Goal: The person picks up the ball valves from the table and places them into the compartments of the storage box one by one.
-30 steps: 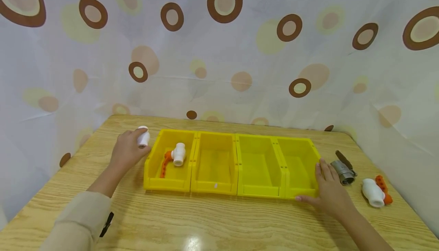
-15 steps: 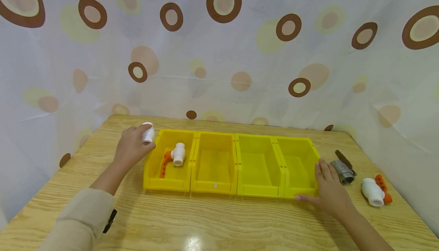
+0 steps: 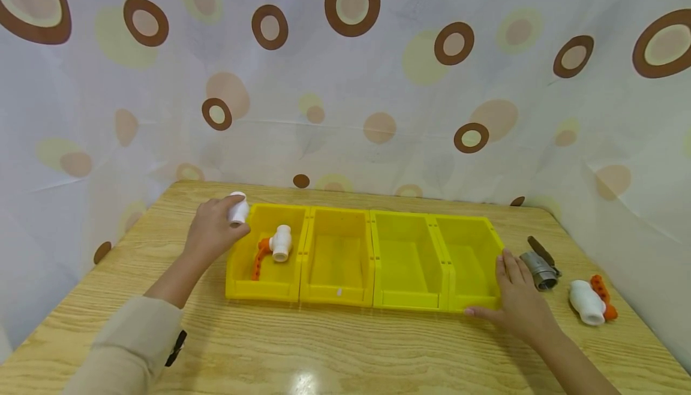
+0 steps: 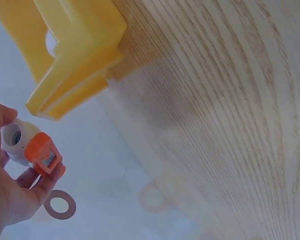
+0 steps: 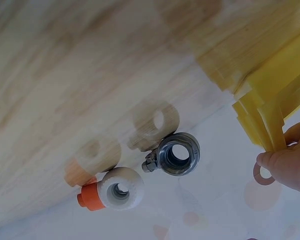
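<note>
My left hand (image 3: 213, 227) pinches a white plastic ball valve (image 3: 239, 209) between thumb and fingers, beside the upper left rim of the leftmost yellow bin (image 3: 263, 291). In the left wrist view the orange handle (image 4: 43, 154) of this valve shows near my fingertips. Inside that bin lies another white ball valve (image 3: 281, 243), its orange handle pointing toward the front. At the other end of the row, my right hand (image 3: 520, 299) holds the front right corner of the rightmost yellow bin (image 3: 472, 302), thumb at the front lip and fingers over the side wall.
Two more yellow bins (image 3: 337, 295) stand joined between the outer ones. To the right of the row lie a grey metal fitting (image 3: 540, 271) with a dark lever and a white ball valve (image 3: 587, 303) with an orange handle. A patterned curtain (image 3: 345, 83) hangs behind the wooden table (image 3: 345, 347).
My left hand has moved right with the white ball valve, from left of the leftmost bin to its upper left rim. The right hand stays in place.
</note>
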A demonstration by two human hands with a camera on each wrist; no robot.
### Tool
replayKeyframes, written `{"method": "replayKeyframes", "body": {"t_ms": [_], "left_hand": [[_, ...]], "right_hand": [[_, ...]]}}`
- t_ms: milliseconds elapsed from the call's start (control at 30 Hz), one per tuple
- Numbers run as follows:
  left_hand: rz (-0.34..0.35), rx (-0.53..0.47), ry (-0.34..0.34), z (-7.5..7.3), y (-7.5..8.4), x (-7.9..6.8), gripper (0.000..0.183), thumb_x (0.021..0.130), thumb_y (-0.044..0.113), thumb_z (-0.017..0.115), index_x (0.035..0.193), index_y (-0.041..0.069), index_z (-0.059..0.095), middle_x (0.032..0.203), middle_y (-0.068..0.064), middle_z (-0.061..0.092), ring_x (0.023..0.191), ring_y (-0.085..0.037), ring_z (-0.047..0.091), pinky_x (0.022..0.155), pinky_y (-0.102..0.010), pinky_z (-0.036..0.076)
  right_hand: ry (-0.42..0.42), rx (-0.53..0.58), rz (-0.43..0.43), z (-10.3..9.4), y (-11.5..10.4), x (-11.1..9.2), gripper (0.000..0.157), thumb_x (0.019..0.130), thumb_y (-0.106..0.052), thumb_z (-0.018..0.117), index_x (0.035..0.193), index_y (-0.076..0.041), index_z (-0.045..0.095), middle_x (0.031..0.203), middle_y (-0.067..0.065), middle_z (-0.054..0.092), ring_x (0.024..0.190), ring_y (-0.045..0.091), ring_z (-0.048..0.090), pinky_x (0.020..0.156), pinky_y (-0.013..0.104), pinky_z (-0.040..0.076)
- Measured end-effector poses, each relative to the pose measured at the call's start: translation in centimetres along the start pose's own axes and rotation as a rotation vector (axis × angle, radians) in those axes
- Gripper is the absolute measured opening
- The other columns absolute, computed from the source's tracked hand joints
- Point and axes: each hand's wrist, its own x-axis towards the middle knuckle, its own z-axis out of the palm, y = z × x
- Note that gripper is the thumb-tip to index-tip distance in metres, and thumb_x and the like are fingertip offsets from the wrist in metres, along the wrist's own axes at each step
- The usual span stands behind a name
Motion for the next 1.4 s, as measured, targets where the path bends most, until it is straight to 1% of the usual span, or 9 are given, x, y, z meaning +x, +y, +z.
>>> {"method": "replayKeyframes", "body": {"t_ms": [333,567,800,1000,1200,1400], "left_hand": [[0.002,-0.034,0.006,0.5,1.1,0.1,0.052,0.075,0.015,0.063,0.125,0.005,0.056,0.107,-0.026,0.061,0.090,-0.038,0.052,0.070,-0.043,0.045],[-0.004,-0.049,-0.007,0.9,1.5,0.2,0.052,0.076,0.016,0.064,0.126,0.007,0.056,0.107,-0.024,0.061,0.089,-0.037,0.051,0.070,-0.041,0.045],[0.017,-0.061,0.001,1.0,2.0,0.0,0.052,0.074,0.014,0.064,0.124,0.005,0.057,0.108,-0.023,0.062,0.090,-0.036,0.053,0.069,-0.041,0.045],[0.023,-0.086,-0.028,1.3,2.7,0.0,0.052,0.074,0.014,0.064,0.125,0.005,0.058,0.103,-0.021,0.064,0.082,-0.029,0.051,0.064,-0.032,0.042],[0.022,-0.116,-0.060,1.7,3.5,0.0,0.053,0.075,0.016,0.067,0.126,0.006,0.057,0.104,-0.020,0.063,0.082,-0.028,0.051,0.065,-0.033,0.044],[0.038,-0.140,-0.077,2.0,4.4,-0.1,0.053,0.075,0.016,0.066,0.126,0.006,0.057,0.100,-0.018,0.063,0.079,-0.026,0.050,0.062,-0.028,0.041]], "right_hand": [[-0.008,-0.004,0.004,0.1,0.2,0.0,0.121,0.069,-0.063,0.067,0.138,0.021,0.014,0.147,0.038,0.009,0.134,0.055,0.010,0.099,0.068,0.027],[-0.009,0.007,0.003,0.1,0.2,0.0,0.121,0.069,-0.063,0.067,0.138,0.021,0.014,0.148,0.038,0.007,0.134,0.055,0.008,0.099,0.068,0.026],[-0.005,0.005,-0.001,0.0,0.1,0.0,0.121,0.069,-0.063,0.067,0.138,0.021,0.014,0.147,0.038,0.008,0.134,0.055,0.009,0.099,0.068,0.026],[-0.002,0.001,-0.002,0.0,0.0,0.0,0.120,0.069,-0.062,0.067,0.138,0.021,0.014,0.147,0.038,0.007,0.133,0.056,0.011,0.098,0.068,0.027],[-0.009,0.009,0.000,-0.1,0.0,-0.1,0.120,0.069,-0.062,0.067,0.139,0.020,0.013,0.148,0.037,0.004,0.133,0.057,0.010,0.098,0.069,0.027],[-0.007,0.005,-0.005,0.0,0.0,-0.1,0.119,0.070,-0.062,0.067,0.138,0.021,0.015,0.148,0.038,0.005,0.132,0.057,0.012,0.097,0.069,0.028]]}}
